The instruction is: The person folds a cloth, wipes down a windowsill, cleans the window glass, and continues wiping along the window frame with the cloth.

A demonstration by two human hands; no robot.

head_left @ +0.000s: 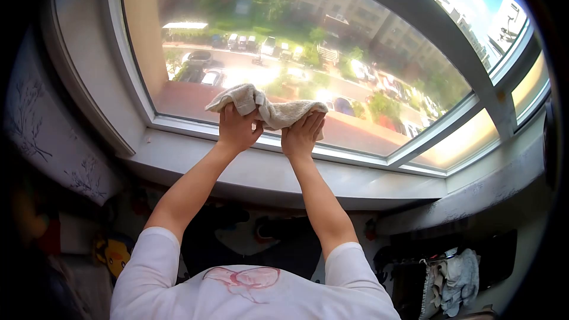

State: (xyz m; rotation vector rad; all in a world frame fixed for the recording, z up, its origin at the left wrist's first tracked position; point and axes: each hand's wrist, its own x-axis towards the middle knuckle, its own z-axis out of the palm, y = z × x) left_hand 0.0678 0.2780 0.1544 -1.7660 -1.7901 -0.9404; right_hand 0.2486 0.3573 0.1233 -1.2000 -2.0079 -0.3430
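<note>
A cream-coloured cloth point(284, 114) is bunched up between my two hands, in front of the lower part of the window pane point(355, 71). My left hand point(237, 129) grips its left end, with the fingers curled into the folds. At the right end, my right hand point(303, 135) holds the cloth with its fingers laid over the front. Both arms reach forward above the white window sill point(284, 169). Whether the cloth presses on the glass cannot be made out for its whole length.
White window frame bars point(438, 136) divide the panes on the right. A patterned curtain point(53, 124) hangs at the left, and a pale rolled fabric point(468, 204) lies along the right. Grey cloths point(459, 278) hang on a rack at lower right. A yellow cartoon-faced item point(115, 255) is at lower left.
</note>
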